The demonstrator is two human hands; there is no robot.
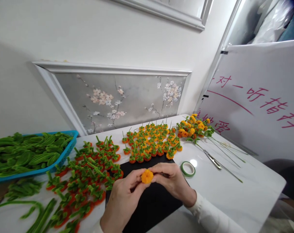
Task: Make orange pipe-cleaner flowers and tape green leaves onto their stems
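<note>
A small orange-yellow fuzzy flower, its petalled face towards me, is held over a black mat. My left hand pinches it from the left side. From the right, my right hand closes thumb and fingers at its edge; whatever lies behind the bloom is hidden. Just beyond the mat stand rows of yellow and orange flowers with green bases and thin stems upward. Red-orange pieces with green fuzzy tops crowd the table to the left. Close to my right hand lies a roll of green tape.
A blue basket of green fuzzy leaves sits at far left, with loose green strips in front. Back right, a bunch of stemmed flowers lies near scissors. A panelled wall and a handwritten white sheet border the table.
</note>
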